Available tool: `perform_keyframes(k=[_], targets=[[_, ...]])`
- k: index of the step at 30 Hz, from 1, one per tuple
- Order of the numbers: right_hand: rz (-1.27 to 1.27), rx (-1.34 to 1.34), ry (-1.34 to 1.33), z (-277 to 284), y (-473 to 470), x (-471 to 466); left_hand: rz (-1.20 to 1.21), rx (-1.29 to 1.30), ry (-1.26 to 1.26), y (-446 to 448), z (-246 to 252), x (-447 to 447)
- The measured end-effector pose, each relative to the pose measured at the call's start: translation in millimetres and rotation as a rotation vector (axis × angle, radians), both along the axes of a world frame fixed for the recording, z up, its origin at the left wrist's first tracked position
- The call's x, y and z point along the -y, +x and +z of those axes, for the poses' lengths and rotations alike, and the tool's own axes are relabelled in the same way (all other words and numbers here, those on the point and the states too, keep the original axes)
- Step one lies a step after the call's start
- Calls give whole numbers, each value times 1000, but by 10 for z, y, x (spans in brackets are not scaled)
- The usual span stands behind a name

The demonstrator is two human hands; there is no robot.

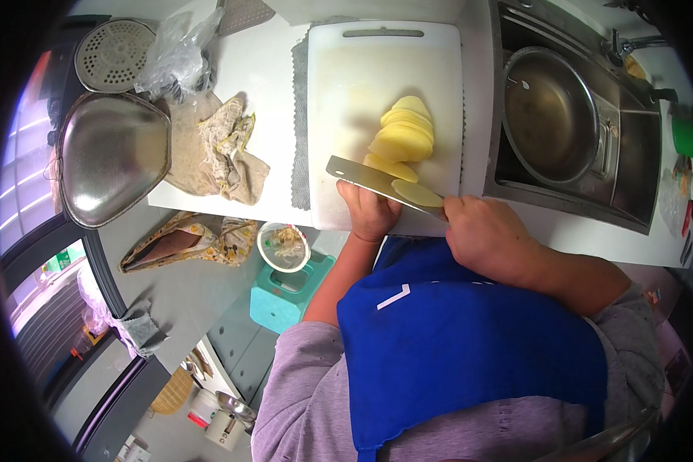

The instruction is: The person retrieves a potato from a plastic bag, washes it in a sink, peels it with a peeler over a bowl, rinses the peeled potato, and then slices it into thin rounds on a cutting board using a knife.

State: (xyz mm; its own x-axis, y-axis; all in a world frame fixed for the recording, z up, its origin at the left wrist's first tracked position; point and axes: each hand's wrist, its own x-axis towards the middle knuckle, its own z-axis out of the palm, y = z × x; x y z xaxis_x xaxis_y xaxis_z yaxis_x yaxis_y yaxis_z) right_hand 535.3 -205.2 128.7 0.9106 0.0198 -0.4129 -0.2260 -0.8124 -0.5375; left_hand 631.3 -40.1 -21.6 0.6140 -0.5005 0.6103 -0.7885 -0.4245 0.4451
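Observation:
My right hand [485,239] is closed around the handle of a kitchen knife [364,175], whose wide blade slants across the lower part of a white plastic cutting board [346,86]. One pale yellow slice [417,193] clings to the blade's face. Beyond the blade, overlapping potato slices [405,130] lie in a row on the board. My left hand [369,211] is on the near side of the blade, at the board's front edge, with its fingertips partly hidden behind the blade. A bit of yellow potato shows between its fingers and the blade.
To the right, a steel sink [635,167] holds a large metal basin [548,115]. Left of the board lie a crumpled cloth [225,150], a plastic bag [179,58], a metal pan or lid [115,159] and a perforated steel disc [114,56]. Below the counter edge, a tub of scraps [284,247] stands by a turquoise stool [277,300].

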Motion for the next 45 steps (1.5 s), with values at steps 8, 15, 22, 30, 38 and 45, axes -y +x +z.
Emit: perform_keyframes(k=[8,15,22,30,38,45], targets=[[-19,-34,46,-102,177,-47,-5,-37,-41,-6,-48,-12],[8,5,-7,-515,484,-130,-13,-86,-99,-26,-49,-3],[-12,54,-14,-327,300,-108,1,-55,-109,-13,-32,24],[20,-20,-38,-21,3,-54,13,-3,3,-13,-12,-2],[1,-32,-51,2,-9,-57,5,-3,-12,-11,-9,0],[-14,-83,-12,-13,43,-45,9,6,-10,-2,-17,6]])
